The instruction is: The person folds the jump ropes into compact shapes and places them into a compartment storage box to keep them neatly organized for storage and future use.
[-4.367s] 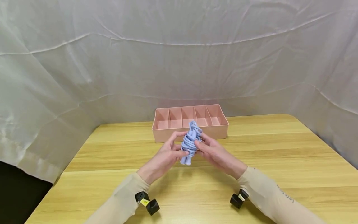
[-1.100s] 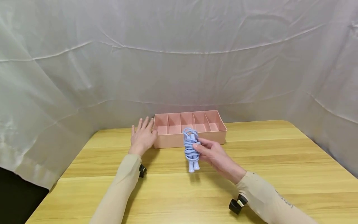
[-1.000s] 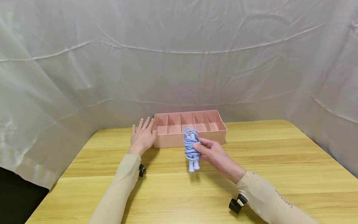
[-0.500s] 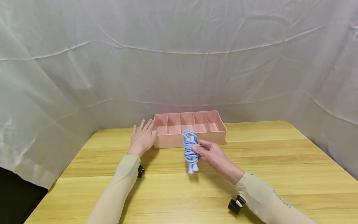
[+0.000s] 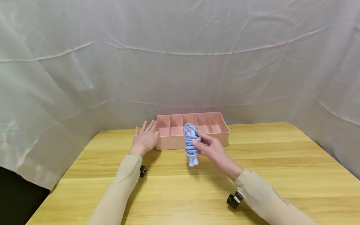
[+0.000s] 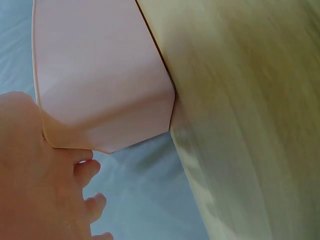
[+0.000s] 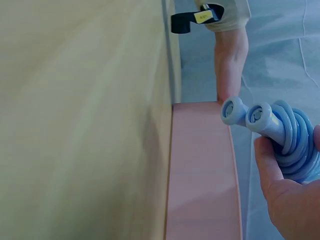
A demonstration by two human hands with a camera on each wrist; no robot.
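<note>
My right hand [image 5: 209, 147] grips a light-blue skipping rope [image 5: 191, 144], its cord wound round the two handles, and holds it upright above the table just in front of the pink divided tray [image 5: 219, 137]. In the right wrist view the rope's two handle ends [image 7: 247, 114] point toward the tray wall [image 7: 200, 170], with my thumb [image 7: 267, 162] across the coils. My left hand [image 5: 145, 139] lies flat with straight fingers against the tray's left end; the left wrist view shows those fingers [image 6: 30, 175] pressing the tray corner [image 6: 105, 90].
The tray has several bare compartments and stands at the far middle of a wooden table [image 5: 281, 162]. A white cloth backdrop [image 5: 180, 56] closes off the back and sides. A dark gap [image 5: 17, 193] shows past the table's left edge.
Both hands held the rope at first. Then the left hand let go and went to the tray's left end. In the last second the right hand has lifted the rope nearer the tray.
</note>
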